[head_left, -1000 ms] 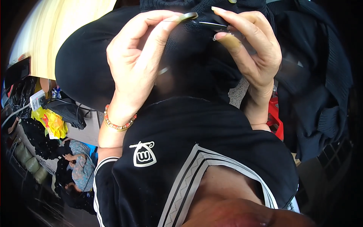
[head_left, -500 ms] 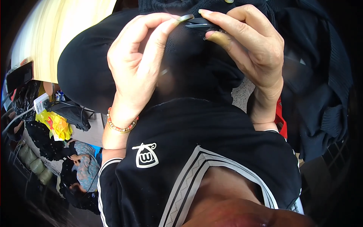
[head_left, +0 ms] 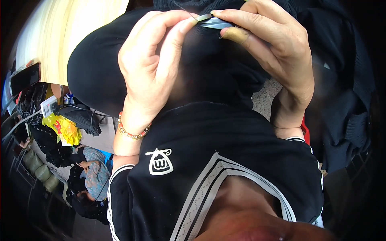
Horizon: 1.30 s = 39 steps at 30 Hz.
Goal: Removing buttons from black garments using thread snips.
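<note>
My left hand (head_left: 150,60) is raised over my lap, thumb and forefinger pinched on a small greyish curved band (head_left: 204,17). A thin dark thread (head_left: 185,10) stands out from those fingertips. My right hand (head_left: 279,50) faces it, closed around what look like small scissors; their pointed metal blades (head_left: 217,24) show between forefinger and thumb, and the handles are hidden. The blades lie right beside the band; whether they touch it I cannot tell. A yellowish bandage (head_left: 237,35) wraps the right thumb. Black knitted fabric (head_left: 185,5) lies beyond my fingertips.
A pale wooden tabletop (head_left: 80,32) is at the far left, with a dark phone (head_left: 26,78) at its edge. Below are a white power strip (head_left: 49,106) and a yellow plastic bag (head_left: 66,130). Another person (head_left: 95,172) sits lower left. Dark garments (head_left: 337,92) hang at right.
The blades have tilted and now show a broader, brighter face. The band has shifted slightly right, between both hands' fingertips. The thread has come into sight. The whole view has shifted a little.
</note>
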Motion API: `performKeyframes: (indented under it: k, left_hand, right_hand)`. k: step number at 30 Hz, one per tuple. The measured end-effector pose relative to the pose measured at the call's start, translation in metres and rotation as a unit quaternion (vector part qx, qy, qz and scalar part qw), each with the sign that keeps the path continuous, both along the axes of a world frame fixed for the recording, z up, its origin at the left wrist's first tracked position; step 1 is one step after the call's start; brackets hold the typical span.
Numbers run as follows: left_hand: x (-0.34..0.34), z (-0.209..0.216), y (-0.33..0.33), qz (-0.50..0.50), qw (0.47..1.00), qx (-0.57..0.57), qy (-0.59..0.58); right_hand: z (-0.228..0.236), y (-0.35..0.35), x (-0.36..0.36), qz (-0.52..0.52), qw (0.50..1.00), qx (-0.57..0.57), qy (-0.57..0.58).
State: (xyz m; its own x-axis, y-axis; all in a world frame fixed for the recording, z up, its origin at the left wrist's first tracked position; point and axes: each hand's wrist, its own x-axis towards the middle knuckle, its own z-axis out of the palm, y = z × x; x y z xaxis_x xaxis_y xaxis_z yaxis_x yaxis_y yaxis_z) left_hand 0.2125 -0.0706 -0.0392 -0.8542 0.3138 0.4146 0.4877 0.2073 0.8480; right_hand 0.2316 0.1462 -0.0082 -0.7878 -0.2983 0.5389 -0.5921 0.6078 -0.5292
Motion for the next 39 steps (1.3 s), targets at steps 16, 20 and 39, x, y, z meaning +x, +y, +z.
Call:
performKeyframes:
  k: [16, 20, 39]
  left_hand:
    - [0.003, -0.002, -0.001, -0.021, 0.992, 0.054, -0.110]
    - [0.002, -0.003, 0.000, -0.032, 0.993, 0.058, -0.099]
    - [0.002, -0.002, 0.001, -0.016, 0.999, 0.012, -0.048]
  right_hand:
    - [-0.005, 0.013, -0.010, 0.100, 0.985, -0.083, -0.110]
    - [-0.009, 0.022, -0.010, 0.114, 0.981, -0.047, -0.146]
    - [-0.011, 0.019, -0.006, 0.099, 0.962, -0.157, -0.199]
